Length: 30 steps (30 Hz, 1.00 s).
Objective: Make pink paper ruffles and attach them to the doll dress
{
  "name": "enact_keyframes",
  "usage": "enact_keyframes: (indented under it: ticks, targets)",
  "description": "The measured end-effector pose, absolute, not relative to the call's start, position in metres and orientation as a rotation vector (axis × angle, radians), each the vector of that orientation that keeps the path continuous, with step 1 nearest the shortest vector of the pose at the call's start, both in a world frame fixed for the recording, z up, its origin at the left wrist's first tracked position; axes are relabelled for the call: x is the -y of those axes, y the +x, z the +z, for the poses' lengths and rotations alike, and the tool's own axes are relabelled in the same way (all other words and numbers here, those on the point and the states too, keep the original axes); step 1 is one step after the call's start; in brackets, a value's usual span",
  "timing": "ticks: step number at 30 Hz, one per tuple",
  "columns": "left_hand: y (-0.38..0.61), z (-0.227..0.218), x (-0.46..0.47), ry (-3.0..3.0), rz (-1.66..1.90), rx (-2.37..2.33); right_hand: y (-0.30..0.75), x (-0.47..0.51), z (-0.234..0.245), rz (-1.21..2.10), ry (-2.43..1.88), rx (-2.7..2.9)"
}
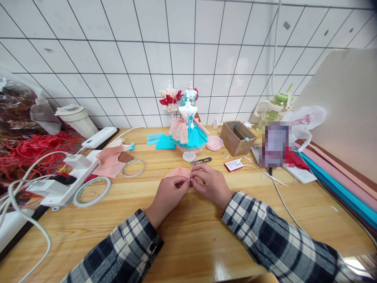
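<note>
My left hand (172, 193) pinches the gathered end of a pleated pink crepe paper piece (179, 171) between thumb and forefinger. My right hand (209, 182) meets it there, thumb and forefinger closed at the same gathered point; a small pale bit shows between the fingertips. The fanned part of the paper spreads away from me behind my left hand. Just beyond my hands lie black thread snips (201, 160). Behind them a small white dress form (187, 113) stands upright, wearing a skirt of pink and turquoise crepe paper (193, 133).
Turquoise paper pieces (165, 142) lie left of the dress form; a pink bowl (214, 143) and a cardboard box (238, 138) stand right. Tape rolls (92, 192), pink paper scraps (110, 160) and a power strip (73, 182) with cables lie left. Rolled crepe paper (338, 177) lines the right edge.
</note>
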<state>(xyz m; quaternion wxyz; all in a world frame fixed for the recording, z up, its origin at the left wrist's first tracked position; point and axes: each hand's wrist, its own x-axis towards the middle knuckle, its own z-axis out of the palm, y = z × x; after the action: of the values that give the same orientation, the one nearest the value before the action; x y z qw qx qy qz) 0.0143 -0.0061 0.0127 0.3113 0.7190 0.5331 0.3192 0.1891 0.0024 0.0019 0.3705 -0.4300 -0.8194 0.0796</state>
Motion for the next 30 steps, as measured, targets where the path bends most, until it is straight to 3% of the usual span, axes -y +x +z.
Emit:
enact_keyframes:
  ticks: [13, 20, 25, 30]
  targets:
    - [0.016, 0.016, 0.006, 1.790, 0.923, -1.296, 0.185, -0.013, 0.000, 0.777, -1.099, 1.679]
    - [0.017, 0.017, 0.010, 1.715, 0.951, -1.206, 0.190, -0.014, 0.008, 1.901, -0.893, 0.871]
    - [0.017, 0.019, 0.008, 1.741, 0.951, -1.211, 0.195, -0.017, 0.008, 2.011, -0.755, 0.599]
    - [0.018, 0.015, 0.007, 1.732, 0.946, -1.216, 0.199, -0.020, 0.005, 1.879, -0.741, 0.694]
